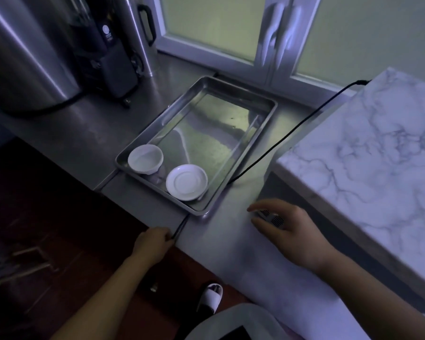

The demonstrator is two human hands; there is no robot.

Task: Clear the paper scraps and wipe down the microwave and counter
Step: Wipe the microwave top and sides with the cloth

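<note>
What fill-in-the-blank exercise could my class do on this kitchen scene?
1. The tray holds ____ dishes, a cup and a saucer.
2. Both dishes are ____ in colour.
3. The top of the microwave has a ____ pattern.

Missing words: two; white; marble.

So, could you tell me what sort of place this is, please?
Likely a kitchen or pantry: a stainless steel counter bears a metal tray with a white cup and saucer, and tall steel urns stand at the back left.
</note>
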